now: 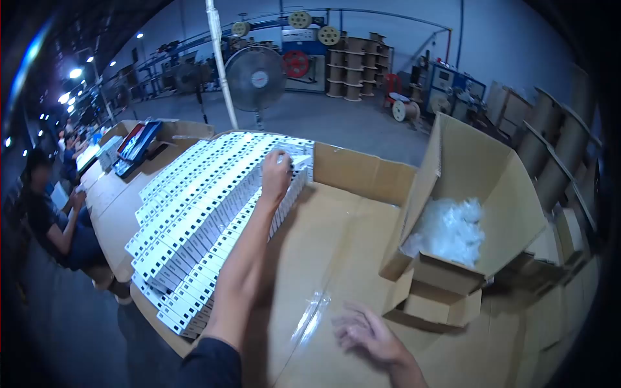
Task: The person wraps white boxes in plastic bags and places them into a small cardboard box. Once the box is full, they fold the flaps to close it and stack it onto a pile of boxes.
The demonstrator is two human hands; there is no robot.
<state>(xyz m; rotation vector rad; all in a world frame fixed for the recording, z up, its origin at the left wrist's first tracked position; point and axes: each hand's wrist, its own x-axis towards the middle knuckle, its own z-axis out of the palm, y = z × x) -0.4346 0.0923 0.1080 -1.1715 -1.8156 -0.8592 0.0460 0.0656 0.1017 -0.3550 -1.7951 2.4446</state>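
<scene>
Long rows of small white boxes (207, 194) with dark square marks stand stacked on the cardboard-covered table. At the far right end of the rows, my left hand (277, 173) is closed on a white box (299, 160), which sits slightly tilted by the stack. The fingertips are partly hidden behind the hand. My right hand (365, 333) hovers over the cardboard surface (310, 258), fingers apart and a little blurred, holding nothing. It is nearest to a small open cardboard box (440, 307).
A large open carton (488, 168) holds crumpled clear plastic (449, 229). A cardboard wall (362, 171) edges the table's back. A blue-and-red case (137, 147) lies at the far left. A seated person (55, 213) is on the left. A fan (256, 79) stands behind.
</scene>
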